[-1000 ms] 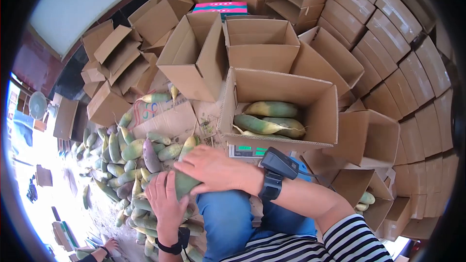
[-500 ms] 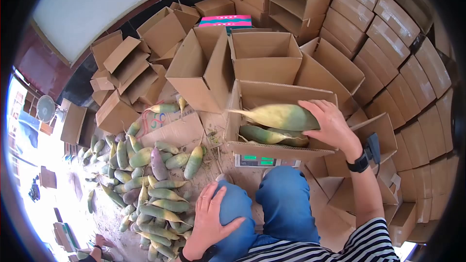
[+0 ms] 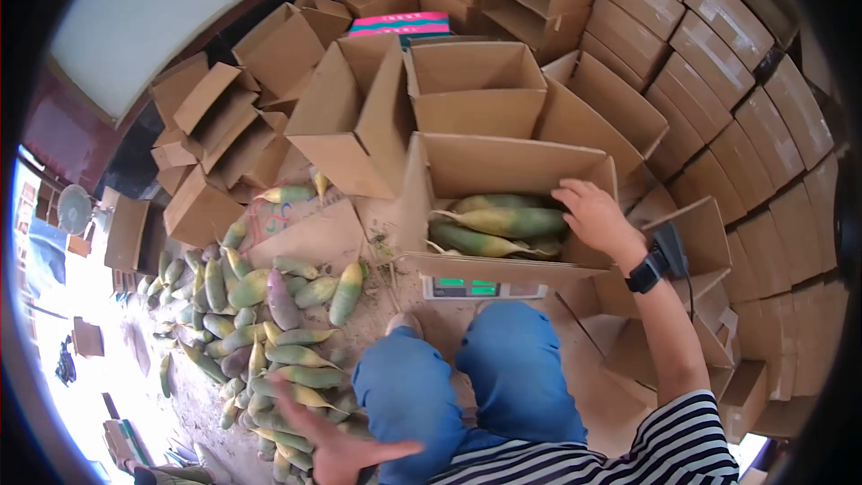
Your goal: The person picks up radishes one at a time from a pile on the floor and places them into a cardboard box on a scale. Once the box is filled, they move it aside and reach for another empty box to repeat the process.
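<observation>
The top shoot (image 3: 503, 220) lies lengthwise in the box (image 3: 503, 162), on two or three others, its thin tip pointing left and its thick butt to the right. It looks stiff and fairly heavy, with a smooth green-yellow husk that could slide in a loose grip. The thick butt end or the middle seems the best hold, since the tip looks brittle.

The right hand (image 3: 597, 220) hangs palm down over the box's right end. Its fingers (image 3: 570, 202) are slack and part-curled around nothing, at the shoot's butt; I cannot tell whether they touch it or sit just beside it.

The box stands on a scale (image 3: 467, 287) before the knees (image 3: 503, 368). The left hand (image 3: 337, 449) is spread wide and holds nothing, above the near edge of the pile (image 3: 269, 332) of shoots on the floor. Other cartons (image 3: 476, 81) stand behind.
</observation>
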`<state>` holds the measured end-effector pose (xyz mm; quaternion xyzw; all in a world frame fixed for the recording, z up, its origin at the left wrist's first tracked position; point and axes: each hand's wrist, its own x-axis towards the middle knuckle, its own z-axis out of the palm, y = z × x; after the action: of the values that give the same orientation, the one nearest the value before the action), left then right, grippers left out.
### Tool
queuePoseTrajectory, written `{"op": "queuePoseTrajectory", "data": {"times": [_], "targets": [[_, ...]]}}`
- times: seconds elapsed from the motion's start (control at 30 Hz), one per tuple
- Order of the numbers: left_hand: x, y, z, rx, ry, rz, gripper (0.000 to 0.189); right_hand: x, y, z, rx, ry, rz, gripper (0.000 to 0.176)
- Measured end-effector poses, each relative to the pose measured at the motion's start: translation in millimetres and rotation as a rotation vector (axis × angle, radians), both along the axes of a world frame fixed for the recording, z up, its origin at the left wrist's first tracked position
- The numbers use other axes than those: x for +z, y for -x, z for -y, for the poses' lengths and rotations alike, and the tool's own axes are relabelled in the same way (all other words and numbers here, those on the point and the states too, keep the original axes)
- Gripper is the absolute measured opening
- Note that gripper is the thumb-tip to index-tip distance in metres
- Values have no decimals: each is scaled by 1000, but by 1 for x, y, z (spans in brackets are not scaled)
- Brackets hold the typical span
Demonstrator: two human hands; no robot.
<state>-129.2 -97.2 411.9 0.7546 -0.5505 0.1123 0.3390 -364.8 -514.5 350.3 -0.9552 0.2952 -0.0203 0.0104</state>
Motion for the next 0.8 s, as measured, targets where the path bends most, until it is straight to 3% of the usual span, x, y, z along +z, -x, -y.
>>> {"op": "queuePoseTrajectory", "data": {"times": [0.07,0.1,0.17,0.27,0.33,0.4,0.47,0.53,0.6,0.63,0.7,0.8], "targets": [[15,-25,4,-21,216,187,134,41,11,-11,21,-116,388,35],[16,-26,3,5,235,166,131,55,23,-14,-11,-111,368,35],[19,-30,1,56,275,123,126,76,53,-20,-161,-142,587,33],[21,-10,4,-1,24,-167,124,71,108,-21,-458,-227,621,34],[27,6,21,-65,-332,-101,107,32,156,-20,-547,-130,384,35],[0,10,28,-193,-388,-34,96,-15,185,-32,-642,-52,88,53],[-9,14,36,-332,-445,36,84,-42,194,-46,-814,-242,-224,64],[-7,16,40,-318,-404,-37,75,-81,210,-54,-822,-195,-223,55],[-6,18,41,-324,-404,-38,76,-105,219,-54,-958,-217,-120,40],[-6,19,42,-313,-404,-40,78,-111,223,-54,-906,-155,-87,35],[-1,20,41,-303,-416,-60,76,-113,231,-49,-800,-19,11,31],[0,23,43,-281,-415,-67,72,-84,235,-41,-867,62,60,23]]}}
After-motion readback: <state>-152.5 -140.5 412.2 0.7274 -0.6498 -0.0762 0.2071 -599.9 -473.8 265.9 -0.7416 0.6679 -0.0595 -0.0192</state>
